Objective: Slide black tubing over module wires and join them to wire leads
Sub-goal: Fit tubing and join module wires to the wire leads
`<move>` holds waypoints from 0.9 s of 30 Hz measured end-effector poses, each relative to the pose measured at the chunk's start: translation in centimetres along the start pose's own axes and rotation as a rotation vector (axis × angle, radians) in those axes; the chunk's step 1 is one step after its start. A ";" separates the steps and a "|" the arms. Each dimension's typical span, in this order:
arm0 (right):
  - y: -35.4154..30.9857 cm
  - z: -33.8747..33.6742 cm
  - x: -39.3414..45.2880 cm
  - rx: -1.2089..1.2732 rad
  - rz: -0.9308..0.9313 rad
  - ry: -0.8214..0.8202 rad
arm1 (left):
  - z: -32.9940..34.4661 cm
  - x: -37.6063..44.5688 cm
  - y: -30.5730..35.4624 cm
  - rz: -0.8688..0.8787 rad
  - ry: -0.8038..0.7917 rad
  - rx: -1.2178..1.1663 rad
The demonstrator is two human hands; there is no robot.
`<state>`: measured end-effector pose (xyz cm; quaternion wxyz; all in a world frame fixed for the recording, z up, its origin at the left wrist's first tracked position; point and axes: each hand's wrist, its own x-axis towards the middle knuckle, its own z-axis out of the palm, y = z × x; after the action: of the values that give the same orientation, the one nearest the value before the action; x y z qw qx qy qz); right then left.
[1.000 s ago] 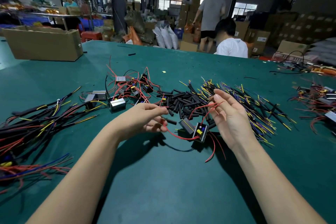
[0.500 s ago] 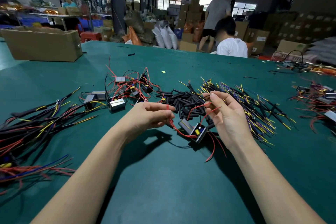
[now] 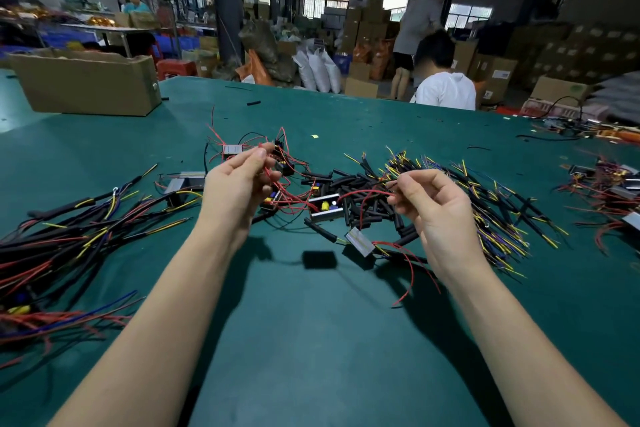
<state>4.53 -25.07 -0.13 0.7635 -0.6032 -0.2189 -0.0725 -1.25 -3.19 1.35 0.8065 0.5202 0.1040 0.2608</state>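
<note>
A small module (image 3: 325, 206) with yellow and blue parts hangs in the air between my hands on its red wires. My left hand (image 3: 239, 184) pinches the red wires on its left side. My right hand (image 3: 433, 204) pinches the end of a red wire (image 3: 367, 192) on its right side. Below them a second silver module (image 3: 360, 241) with red wires lies on the green table (image 3: 311, 340). Behind it lies a heap of short black tubing pieces (image 3: 360, 184). To the right spreads a pile of wire leads (image 3: 491, 204) in yellow, purple and black.
Finished black-sleeved harnesses (image 3: 59, 236) cover the left of the table. More modules (image 3: 187, 184) lie at centre left and at the far right (image 3: 609, 184). A cardboard box (image 3: 86, 83) stands at the back left. A person in white (image 3: 446, 87) sits beyond the far edge.
Both hands rose and drew apart, lifting the module off the table and stretching its red wires. A second module now lies uncovered below my right hand.
</note>
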 end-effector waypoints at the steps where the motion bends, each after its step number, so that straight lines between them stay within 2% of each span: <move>1: -0.1 0.2 0.1 -0.013 -0.017 -0.011 | 0.1 0.0 -0.2 -0.023 0.012 0.024; 3: -0.3 0.4 0.2 -0.043 -0.045 -0.022 | 0.1 0.1 -0.7 -0.060 0.049 0.121; 6: -0.5 0.7 0.3 -0.105 -0.072 -0.039 | 0.2 0.0 -1.3 0.050 0.019 0.535; 7: -0.5 0.9 0.3 -0.121 -0.076 -0.045 | 0.5 -0.3 -1.3 0.132 -0.063 0.662; 9: -0.6 1.2 0.4 -0.149 -0.083 -0.050 | 1.3 -1.3 -1.1 0.220 -0.352 0.705; 11: -0.7 1.5 0.6 -0.181 -0.092 -0.049 | 2.4 -2.6 -1.2 0.137 -0.613 0.606; 12: -0.7 1.6 0.7 -0.205 -0.095 -0.051 | 2.9 -3.0 -1.5 0.116 -0.664 0.572; 14: -0.7 1.7 0.8 -0.246 -0.090 -0.061 | 3.6 -3.4 -2.3 0.161 -0.624 0.571; 16: -0.7 1.9 1.0 -0.240 -0.071 -0.077 | 3.9 -3.5 -2.8 0.217 -0.516 0.554; 20: -1.0 2.0 1.2 -0.180 -0.020 -0.113 | 3.9 -3.3 -3.4 0.208 -0.359 0.464; 24: -1.3 2.4 1.2 -0.158 0.032 -0.166 | 3.6 -3.0 -3.4 0.170 -0.337 0.397; 27: -1.6 2.7 1.2 -0.180 0.043 -0.224 | 3.5 -3.0 -3.3 0.134 -0.379 0.397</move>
<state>4.32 -22.74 2.27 0.6786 -0.6780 -0.2825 -0.0074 -1.22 -8.55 -0.40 0.6750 0.7131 -0.0342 0.1864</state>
